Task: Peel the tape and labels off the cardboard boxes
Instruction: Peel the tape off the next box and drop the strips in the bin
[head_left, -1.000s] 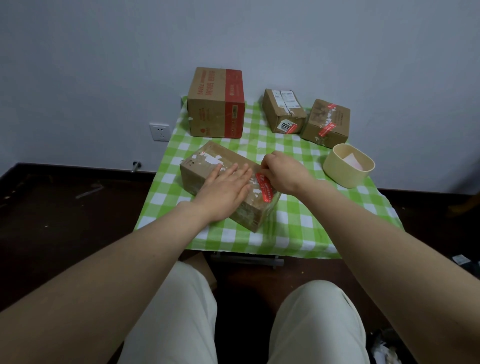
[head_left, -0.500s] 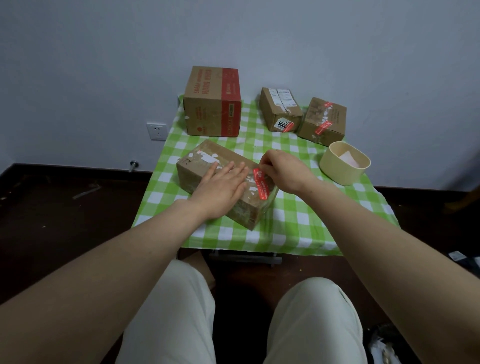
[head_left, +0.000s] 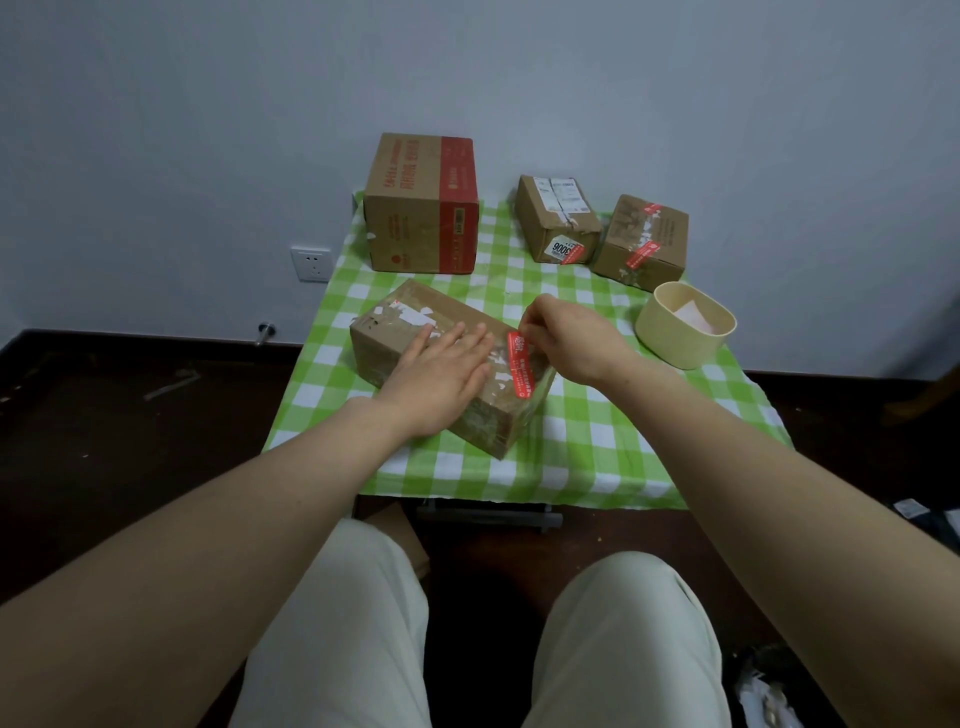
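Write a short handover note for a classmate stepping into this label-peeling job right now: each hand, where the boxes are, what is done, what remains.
Left hand: flat, open, pressing down the near brown cardboard box.
Right hand: pinching the top end of the red strip label on that box.
Done: white torn residue shows on its top; the red strip is not yet off.
Left: tall red-banded carton, small box with white shipping label and box with red sticker, all at the back of the green checked tablecloth. Cream round tub sits right.

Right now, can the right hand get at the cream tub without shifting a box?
Probably yes. The right hand is pinching the red label; the cream tub sits just to its right, with only bare tablecloth between.
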